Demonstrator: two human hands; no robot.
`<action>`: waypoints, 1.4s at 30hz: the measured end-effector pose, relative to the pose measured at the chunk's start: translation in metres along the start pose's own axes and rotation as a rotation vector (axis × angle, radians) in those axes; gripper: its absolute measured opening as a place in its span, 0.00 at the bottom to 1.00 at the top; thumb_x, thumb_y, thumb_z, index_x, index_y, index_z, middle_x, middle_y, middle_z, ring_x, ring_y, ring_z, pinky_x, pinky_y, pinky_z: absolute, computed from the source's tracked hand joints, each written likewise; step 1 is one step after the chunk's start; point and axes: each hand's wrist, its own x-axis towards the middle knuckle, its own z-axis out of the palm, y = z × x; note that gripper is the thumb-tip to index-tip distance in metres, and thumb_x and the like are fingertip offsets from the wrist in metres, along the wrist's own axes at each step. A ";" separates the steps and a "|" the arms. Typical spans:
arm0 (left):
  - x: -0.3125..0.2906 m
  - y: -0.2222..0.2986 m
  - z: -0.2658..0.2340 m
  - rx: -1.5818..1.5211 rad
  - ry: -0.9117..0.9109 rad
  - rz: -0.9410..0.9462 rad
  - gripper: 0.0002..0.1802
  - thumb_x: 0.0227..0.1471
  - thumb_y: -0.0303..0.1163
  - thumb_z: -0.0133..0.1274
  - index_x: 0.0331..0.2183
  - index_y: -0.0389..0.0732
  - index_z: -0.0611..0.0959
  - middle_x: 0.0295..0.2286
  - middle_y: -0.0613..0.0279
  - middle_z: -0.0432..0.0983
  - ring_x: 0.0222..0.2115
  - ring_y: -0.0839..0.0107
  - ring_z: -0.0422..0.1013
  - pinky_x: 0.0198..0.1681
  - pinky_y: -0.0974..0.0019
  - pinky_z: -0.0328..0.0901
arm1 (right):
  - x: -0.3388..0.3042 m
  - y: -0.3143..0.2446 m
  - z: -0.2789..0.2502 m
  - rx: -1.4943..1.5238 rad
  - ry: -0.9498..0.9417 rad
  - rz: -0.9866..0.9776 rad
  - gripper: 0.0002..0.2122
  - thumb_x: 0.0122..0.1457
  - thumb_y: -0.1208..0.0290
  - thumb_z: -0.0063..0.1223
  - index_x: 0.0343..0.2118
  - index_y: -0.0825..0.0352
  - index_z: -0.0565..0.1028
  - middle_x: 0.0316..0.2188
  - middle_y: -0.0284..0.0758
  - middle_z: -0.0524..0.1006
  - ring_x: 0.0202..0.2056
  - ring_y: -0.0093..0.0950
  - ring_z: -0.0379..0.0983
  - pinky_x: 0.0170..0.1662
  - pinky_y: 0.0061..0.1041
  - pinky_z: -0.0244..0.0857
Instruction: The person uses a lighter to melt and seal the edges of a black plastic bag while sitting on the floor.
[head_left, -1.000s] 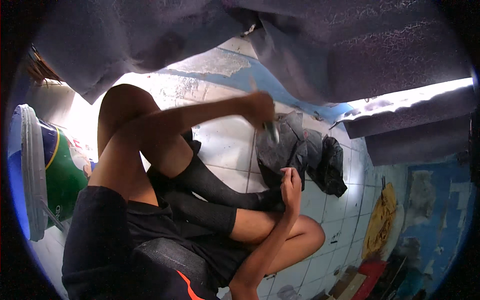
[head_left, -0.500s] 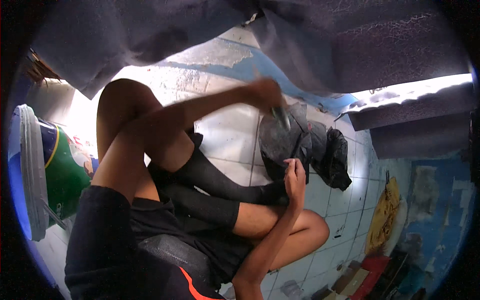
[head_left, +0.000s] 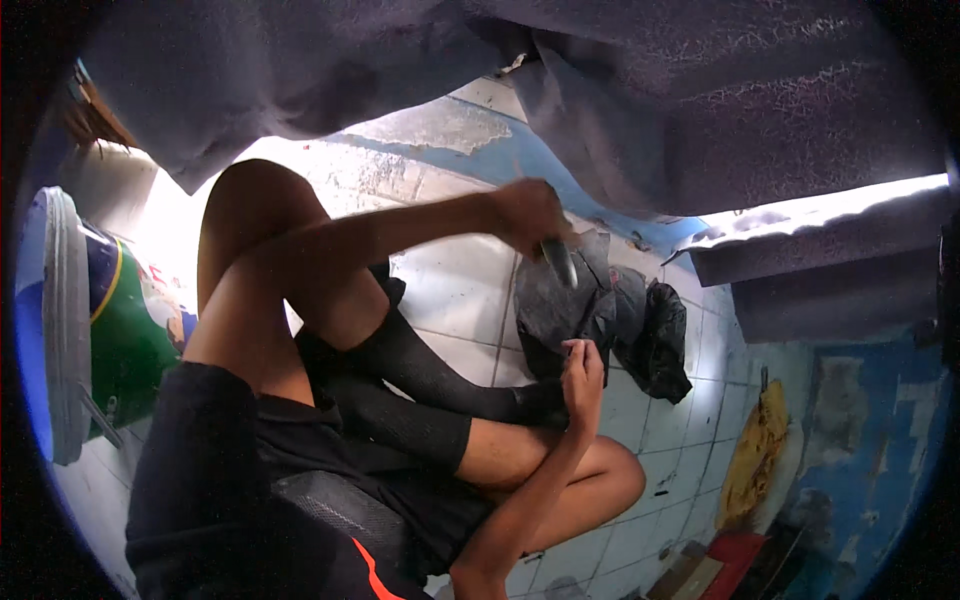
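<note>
My left hand (head_left: 532, 218) is closed round a short tool (head_left: 562, 264) with a dark, shiny, rounded end pointing down; I cannot make out its exact kind. Below that end lies a crumpled black plastic bag (head_left: 545, 310) on the tiles. My right hand (head_left: 583, 378) is at the near edge of the bag, fingers bent and pinched together. Whatever is between those fingertips is too small or hidden to name. Between the two hands a gap remains, and the tool's end is apart from my right fingers.
I sit with bent legs and black socks (head_left: 430, 370) on a tiled floor (head_left: 455, 285). A large paint bucket (head_left: 72, 330) stands at left. Grey cloth (head_left: 330, 60) hangs across the top. A yellow cloth or sack (head_left: 757, 455) and a red box (head_left: 735, 560) are at lower right.
The whole view has shifted slightly. My left hand, blurred before, is sharper and a little lower with the tool. My right hand keeps its pinch beside the bag.
</note>
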 end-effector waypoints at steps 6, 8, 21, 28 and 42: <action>0.001 -0.024 0.022 0.031 -0.132 -0.009 0.19 0.34 0.46 0.64 0.32 0.55 0.78 0.23 0.64 0.76 0.26 0.62 0.75 0.29 0.56 0.67 | -0.003 -0.013 0.003 -0.029 -0.022 0.044 0.15 0.66 0.63 0.36 0.35 0.70 0.72 0.18 0.31 0.65 0.21 0.21 0.60 0.27 0.24 0.57; -0.002 -0.007 0.015 -0.031 -0.094 0.026 0.19 0.34 0.44 0.64 0.33 0.54 0.79 0.24 0.63 0.76 0.27 0.61 0.75 0.30 0.56 0.68 | -0.007 -0.004 0.006 -0.016 -0.029 0.057 0.15 0.66 0.64 0.36 0.35 0.70 0.72 0.18 0.32 0.65 0.21 0.21 0.60 0.27 0.24 0.57; 0.002 0.010 -0.003 -0.070 -0.019 0.013 0.16 0.32 0.39 0.62 0.30 0.53 0.81 0.24 0.59 0.77 0.29 0.57 0.74 0.34 0.55 0.67 | 0.003 -0.014 -0.002 -0.037 -0.046 0.027 0.16 0.66 0.62 0.35 0.36 0.70 0.73 0.18 0.31 0.65 0.20 0.22 0.60 0.27 0.25 0.57; 0.004 0.005 0.005 -0.085 -0.043 0.029 0.18 0.33 0.43 0.63 0.32 0.52 0.82 0.24 0.59 0.77 0.29 0.55 0.74 0.35 0.54 0.67 | 0.002 0.010 -0.001 -0.034 -0.033 0.054 0.15 0.65 0.63 0.36 0.36 0.70 0.73 0.19 0.35 0.67 0.23 0.24 0.63 0.31 0.25 0.60; 0.000 -0.042 0.003 -0.024 -0.052 -0.108 0.19 0.33 0.39 0.61 0.34 0.50 0.80 0.24 0.60 0.76 0.28 0.57 0.75 0.33 0.53 0.68 | -0.005 0.004 -0.005 -0.075 -0.006 -0.010 0.17 0.66 0.61 0.35 0.35 0.70 0.72 0.17 0.31 0.65 0.19 0.18 0.60 0.25 0.23 0.56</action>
